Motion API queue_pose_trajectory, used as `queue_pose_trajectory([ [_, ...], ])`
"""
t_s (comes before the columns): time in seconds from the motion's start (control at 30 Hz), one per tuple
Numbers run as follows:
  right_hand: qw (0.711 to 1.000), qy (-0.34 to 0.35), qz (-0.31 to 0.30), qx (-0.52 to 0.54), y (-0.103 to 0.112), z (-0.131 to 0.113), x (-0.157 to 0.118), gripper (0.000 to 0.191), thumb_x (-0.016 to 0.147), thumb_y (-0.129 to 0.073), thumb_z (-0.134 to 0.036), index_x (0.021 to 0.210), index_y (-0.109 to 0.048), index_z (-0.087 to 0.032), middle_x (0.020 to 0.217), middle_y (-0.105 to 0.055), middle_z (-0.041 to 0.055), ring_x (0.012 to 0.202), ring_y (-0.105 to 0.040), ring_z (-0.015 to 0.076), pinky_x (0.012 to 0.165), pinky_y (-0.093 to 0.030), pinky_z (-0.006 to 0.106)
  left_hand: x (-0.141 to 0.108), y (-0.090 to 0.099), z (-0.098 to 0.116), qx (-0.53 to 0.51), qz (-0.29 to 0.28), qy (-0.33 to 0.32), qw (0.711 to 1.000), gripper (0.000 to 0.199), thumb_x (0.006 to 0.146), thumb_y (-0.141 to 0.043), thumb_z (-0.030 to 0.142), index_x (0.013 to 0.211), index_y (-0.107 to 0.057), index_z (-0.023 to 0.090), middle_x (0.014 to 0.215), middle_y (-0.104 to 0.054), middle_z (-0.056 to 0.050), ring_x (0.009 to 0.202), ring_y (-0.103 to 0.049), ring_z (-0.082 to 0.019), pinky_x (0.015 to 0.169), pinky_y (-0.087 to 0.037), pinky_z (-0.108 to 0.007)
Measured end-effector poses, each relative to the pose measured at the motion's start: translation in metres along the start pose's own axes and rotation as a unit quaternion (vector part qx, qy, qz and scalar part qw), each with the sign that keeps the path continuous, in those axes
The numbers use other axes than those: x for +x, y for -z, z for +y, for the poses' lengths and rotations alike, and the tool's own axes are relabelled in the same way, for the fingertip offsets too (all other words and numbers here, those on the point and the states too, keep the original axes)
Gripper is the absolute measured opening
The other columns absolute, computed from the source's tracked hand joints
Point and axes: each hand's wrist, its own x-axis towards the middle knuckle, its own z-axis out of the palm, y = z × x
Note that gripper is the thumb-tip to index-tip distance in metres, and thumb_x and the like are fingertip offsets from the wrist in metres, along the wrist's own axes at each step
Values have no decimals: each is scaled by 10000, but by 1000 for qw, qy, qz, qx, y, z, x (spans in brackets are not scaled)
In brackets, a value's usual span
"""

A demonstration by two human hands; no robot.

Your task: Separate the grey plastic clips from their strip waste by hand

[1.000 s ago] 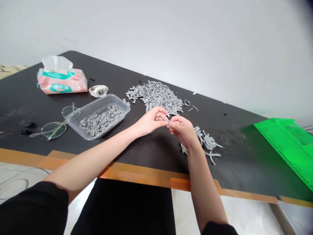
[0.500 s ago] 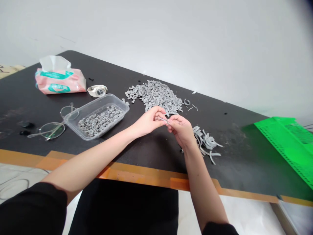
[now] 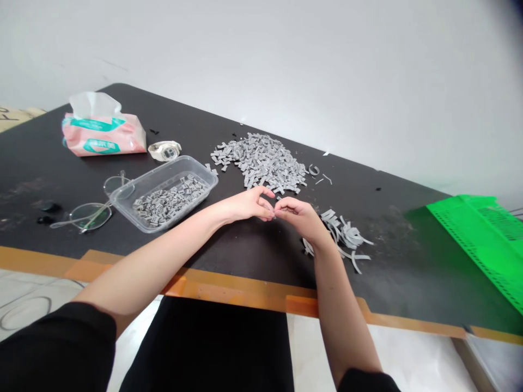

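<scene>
My left hand (image 3: 252,204) and my right hand (image 3: 299,216) meet fingertip to fingertip over the dark table, just in front of a heap of small grey pieces (image 3: 269,163). Both hands are closed in a pinch. What lies between the fingertips is mostly hidden and too small to name. To the left, a clear plastic tub (image 3: 122,209) holds many small grey clip-like pieces (image 3: 171,200). By my right wrist lies a loose pile of grey strips (image 3: 350,235), partly behind the hand.
A tissue pack (image 3: 104,133) and a white wristwatch (image 3: 165,151) stand at the back left. Eyeglasses (image 3: 90,216) lie beside the tub. A green plastic basket (image 3: 482,234) is at the right. Orange tape (image 3: 229,289) runs along the table's front edge.
My right hand has turned over, its back now upward, and both hands sit slightly lower. The thin grey piece seen between the fingertips is now mostly hidden.
</scene>
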Motion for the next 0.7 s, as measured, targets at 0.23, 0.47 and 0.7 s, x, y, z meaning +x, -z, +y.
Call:
queue_pose_trajectory([
  [0.23,985,-19,114,130,-11,-1,4,152,743,-748,-319,814,-693,-196,661,-605,-22,633,-539,132,642,-432,280,1,-8,-1,-80,31,-43,995,334,700,-778,79,976,-596,125,764,-709,-9,671,-630,-102,720,-462,-273],
  [0.47,985,147,91,-29,-10,3,3,193,766,-719,-190,947,-744,-253,1021,-638,47,783,-587,156,719,-497,319,-1,-9,8,-257,83,-20,963,191,771,-699,-18,894,-626,109,723,-665,-15,655,-621,-78,677,-465,-208],
  [0.7,975,161,141,-63,-10,2,2,97,830,-696,-240,820,-792,-253,843,-668,35,799,-605,185,772,-490,356,-2,-13,7,-244,95,-19,965,177,763,-696,-15,871,-630,108,707,-686,-25,669,-643,-85,697,-476,-211],
])
